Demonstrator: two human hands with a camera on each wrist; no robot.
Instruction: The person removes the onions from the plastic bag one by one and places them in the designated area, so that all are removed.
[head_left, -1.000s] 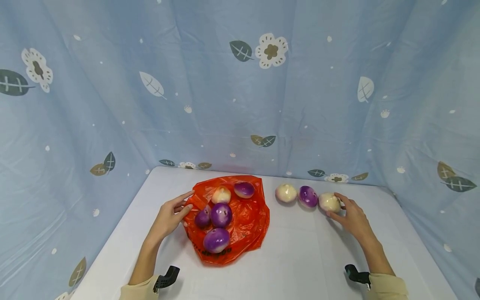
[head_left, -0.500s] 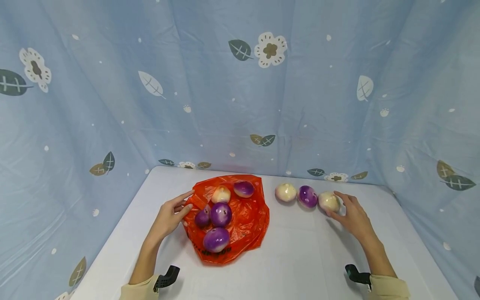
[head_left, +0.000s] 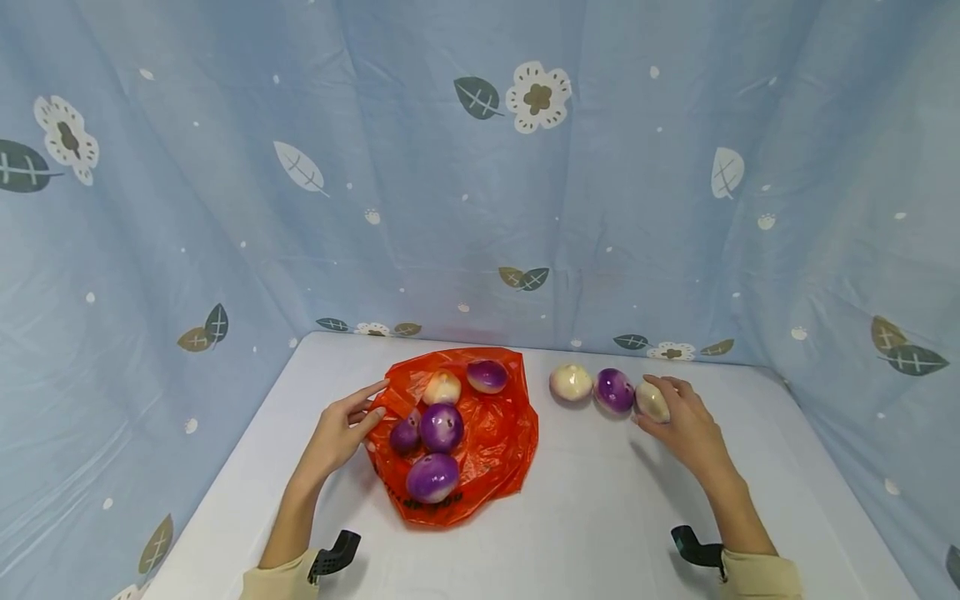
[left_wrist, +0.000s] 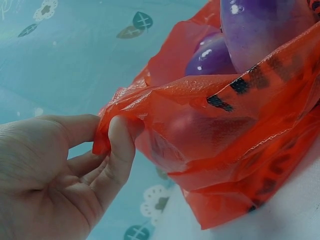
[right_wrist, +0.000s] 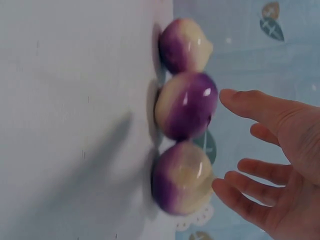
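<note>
A red plastic bag (head_left: 491,433) lies spread on the white table in the head view, bearing several glossy purple-and-white turnips (head_left: 432,477). At its left edge my left hand (head_left: 337,433) pinches the bag between thumb and fingers, as the left wrist view shows. Three more turnips stand in a row on the right: a pale-ended one (head_left: 572,382), a purple one (head_left: 614,391) and another pale one (head_left: 652,402). My right hand (head_left: 686,425) is at that last one, partly covering it, fingers spread and relaxed. In the right wrist view fingertips (right_wrist: 217,184) come close to one turnip; contact cannot be told.
A white table (head_left: 585,517) carries everything. Blue patterned curtains (head_left: 420,208) rise behind it and along both sides. A black camera (head_left: 697,550) sits on the right wrist and another camera (head_left: 336,554) on the left.
My right hand has shifted left and slightly away from me, now covering more of the rightmost turnip. My left hand keeps its hold on the bag.
</note>
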